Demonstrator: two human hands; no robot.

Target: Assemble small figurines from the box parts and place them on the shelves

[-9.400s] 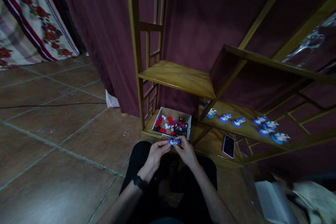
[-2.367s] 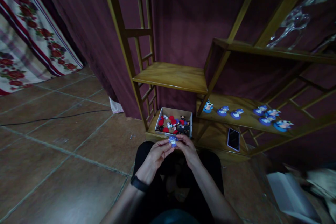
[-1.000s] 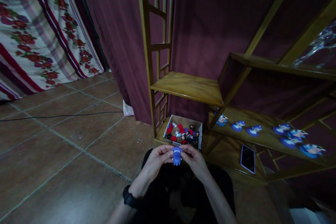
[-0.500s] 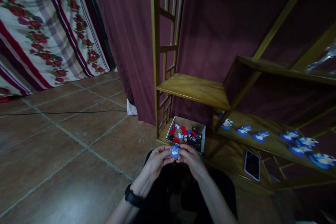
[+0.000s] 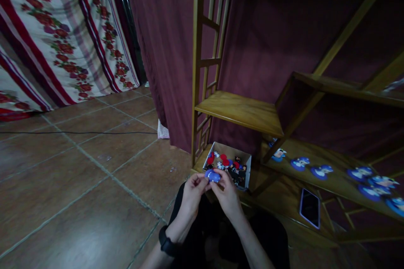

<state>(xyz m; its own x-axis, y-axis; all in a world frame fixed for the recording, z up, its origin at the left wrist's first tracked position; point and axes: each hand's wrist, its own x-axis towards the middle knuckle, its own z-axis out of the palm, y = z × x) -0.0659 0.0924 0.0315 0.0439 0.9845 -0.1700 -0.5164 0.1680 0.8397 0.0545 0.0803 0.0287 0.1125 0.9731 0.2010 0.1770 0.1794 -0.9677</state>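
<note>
A small blue-purple figurine (image 5: pixel 212 175) is held between both hands, tilted onto its side. My left hand (image 5: pixel 193 192), with a black band on the wrist, pinches it from the left. From the right, the fingertips of my right hand (image 5: pixel 226 189) close on it. Just beyond the hands stands an open cardboard box (image 5: pixel 248 172) of red, black and white small figures. Similar blue figurines, such as this one (image 5: pixel 322 171), stand on round bases along the shelf at the right.
A wooden shelf unit (image 5: pixel 243 108) rises in front of a maroon curtain (image 5: pixel 170 59). On its lowest board lies a phone (image 5: pixel 309 208). Tiled floor (image 5: pixel 94 189) spreads to the left, crossed by a thin black cable (image 5: pixel 104 133). Floral fabric (image 5: pixel 72 42) hangs behind.
The figurine has turned from upright to lying on its side between my fingers. The view has shifted slightly left, so the shelf and box appear farther right.
</note>
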